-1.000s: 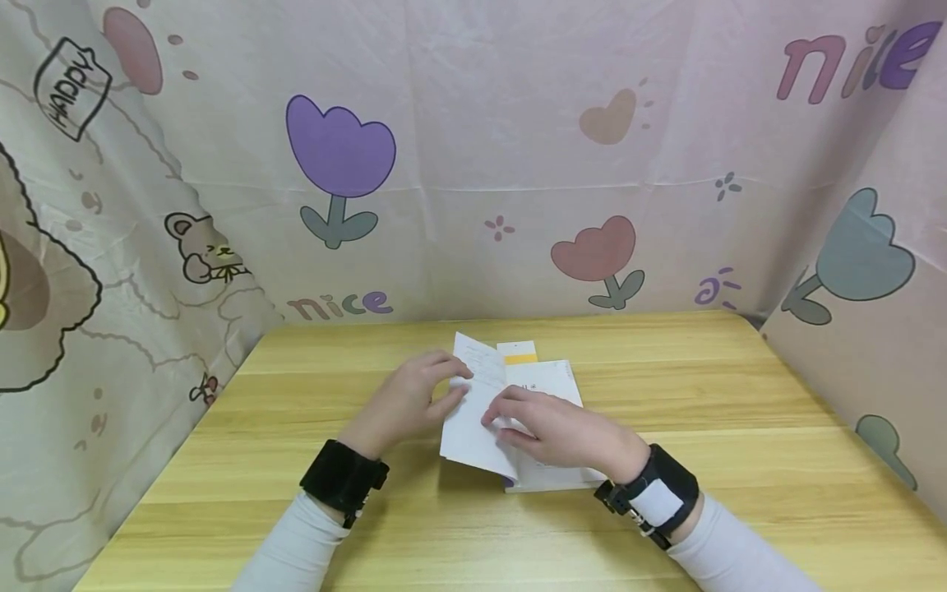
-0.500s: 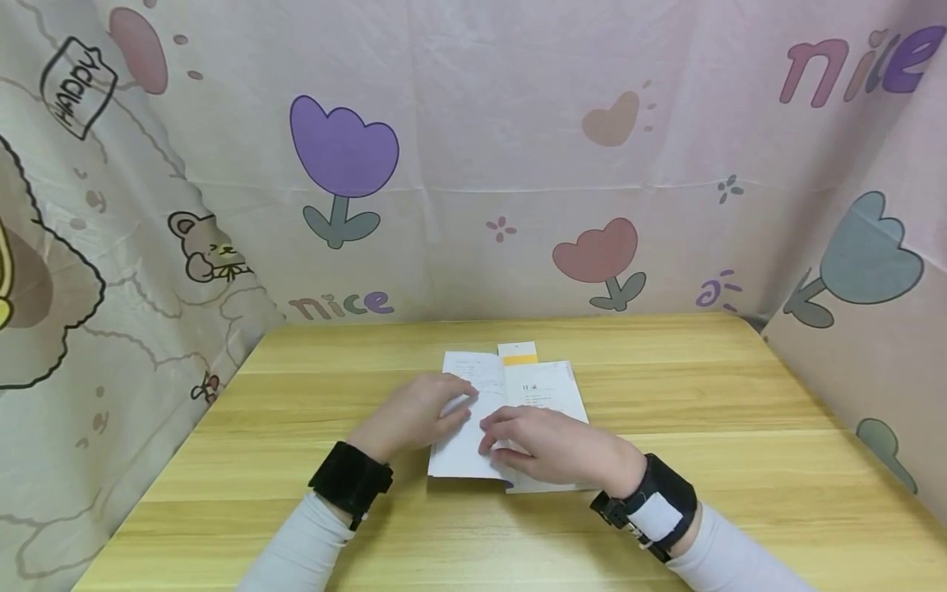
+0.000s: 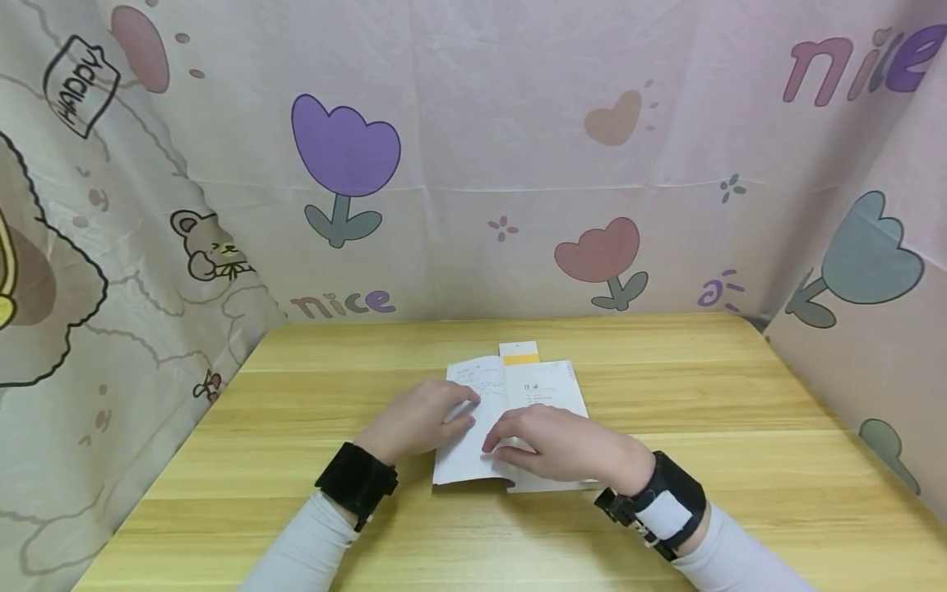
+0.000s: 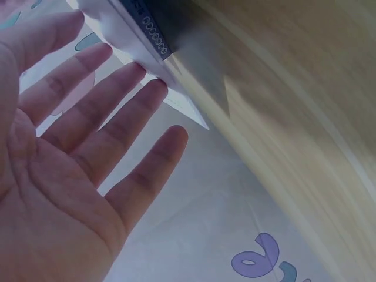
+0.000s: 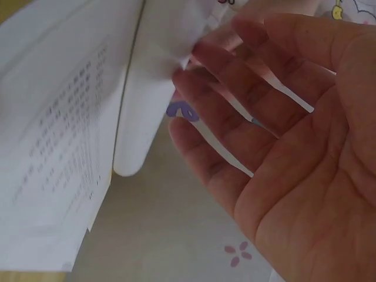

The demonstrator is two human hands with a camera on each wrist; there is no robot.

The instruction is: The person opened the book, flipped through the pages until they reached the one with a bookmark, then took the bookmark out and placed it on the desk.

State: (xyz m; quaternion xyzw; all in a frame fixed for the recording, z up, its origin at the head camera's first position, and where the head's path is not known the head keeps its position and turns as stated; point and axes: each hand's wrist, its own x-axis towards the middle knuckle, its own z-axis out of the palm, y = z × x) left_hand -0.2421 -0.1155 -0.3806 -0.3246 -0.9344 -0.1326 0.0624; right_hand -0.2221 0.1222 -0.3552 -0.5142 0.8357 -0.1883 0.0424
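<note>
An open book (image 3: 469, 462) lies on the table in the head view, its left page slightly raised and bowed. My left hand (image 3: 418, 423) touches that left page with relaxed fingers. My right hand (image 3: 558, 444) reaches across the right page, its fingertips on the left page near the fold. In the left wrist view, the left hand (image 4: 88, 147) has its fingers spread against the pages, and a dark cover edge (image 4: 154, 36) shows below them. The right wrist view has a printed page (image 5: 59, 135) beside the right hand (image 5: 282, 135), whose fingers are extended.
A white card with a yellow band (image 3: 519, 352) sticks out past the book's top edge. The wooden table (image 3: 296, 395) runs back to a patterned curtain (image 3: 459, 123), which also hangs at both sides.
The left page has come down from a steeper lift, swinging to the left and flattening. Both hands have moved slightly towards the near edge, still on the page.
</note>
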